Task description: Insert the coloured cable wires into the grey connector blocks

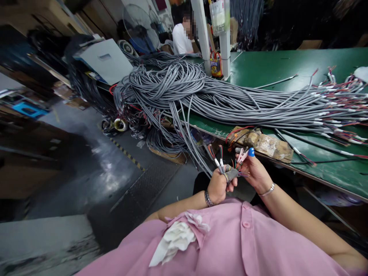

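My left hand (219,184) is closed round the ends of a few grey cables (216,160), whose stripped coloured wires stick up above my fist. A grey cot covers its thumb. My right hand (253,172) is just to the right, fingers pinched on a small pink-handled tool (242,155) held at the coloured wires; a blue cot covers one fingertip. Both hands hover in front of my pink shirt, off the near edge of the green table (339,168). The cables run up from my left hand into the big grey bundle (230,101) on the table.
The cable bundle spreads across the green table with stripped coloured ends (345,103) at the right, and coils hang off the left edge. A taped cardboard pad (267,143) lies near my hands. A white post (202,34) stands behind. A person in white (181,38) sits far back.
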{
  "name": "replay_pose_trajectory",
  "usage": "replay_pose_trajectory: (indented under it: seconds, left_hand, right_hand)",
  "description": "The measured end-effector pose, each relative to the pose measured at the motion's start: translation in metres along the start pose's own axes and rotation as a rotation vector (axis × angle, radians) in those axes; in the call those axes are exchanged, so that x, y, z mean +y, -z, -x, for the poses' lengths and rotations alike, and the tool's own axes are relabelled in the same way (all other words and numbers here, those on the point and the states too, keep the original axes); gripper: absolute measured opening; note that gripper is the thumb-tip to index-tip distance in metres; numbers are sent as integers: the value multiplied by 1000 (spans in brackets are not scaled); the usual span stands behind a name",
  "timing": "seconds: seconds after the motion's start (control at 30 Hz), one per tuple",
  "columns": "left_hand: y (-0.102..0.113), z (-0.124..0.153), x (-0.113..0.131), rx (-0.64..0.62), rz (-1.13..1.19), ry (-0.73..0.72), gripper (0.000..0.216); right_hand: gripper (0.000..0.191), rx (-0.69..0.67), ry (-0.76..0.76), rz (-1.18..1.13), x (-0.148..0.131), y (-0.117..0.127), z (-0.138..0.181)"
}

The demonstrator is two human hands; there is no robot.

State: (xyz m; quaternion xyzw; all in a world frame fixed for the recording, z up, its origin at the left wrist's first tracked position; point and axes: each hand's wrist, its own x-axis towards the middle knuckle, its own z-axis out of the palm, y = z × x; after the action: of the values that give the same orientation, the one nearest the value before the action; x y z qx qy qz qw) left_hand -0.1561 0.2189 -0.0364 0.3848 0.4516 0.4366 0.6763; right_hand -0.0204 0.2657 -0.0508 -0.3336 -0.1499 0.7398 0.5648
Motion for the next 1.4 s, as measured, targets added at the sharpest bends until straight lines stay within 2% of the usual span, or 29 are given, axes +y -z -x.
replay_pose_trajectory:
  seconds: [0.23,0.4,0.47,0.57,0.63,0.8,0.87,0.97,1.03,1.23,1.4]
  left_hand:
    - [6,10,1,2,-21,19,34]
    - [8,13,2,15,-8,-10,33]
    - [6,13,3,11,1,-16,32]
    - [3,11,5,4,14,-23,31]
    - [2,9,7,4,23,-17,30]
    - [2,4,8,2,26,-21,26]
    - [1,3,6,1,24,-26,26]
    - [0,0,4,0,18,-21,28]
    - [-1,-1,4,1,10,-18,29]
    - [-2,-2,5,8,-37,-3,31]
    - [0,3,3,9,-36,6,34]
  right_hand:
    - [44,-145,-65,1,-2,15,3]
    - [44,-168,-81,85,-11,15,5]
    - [37,-153,-58,132,-14,12,6]
    - [26,-119,8,195,-14,9,5]
    - [26,-90,77,244,-11,10,6]
    - [31,55,385,424,-2,12,6]
    - [35,23,328,383,-2,11,5]
    - [43,-69,99,226,-2,9,1]
    - [44,-75,26,142,-2,8,-2]
    - [35,-44,60,44,1,8,-6]
    - [42,-92,-11,37,-1,12,-2]
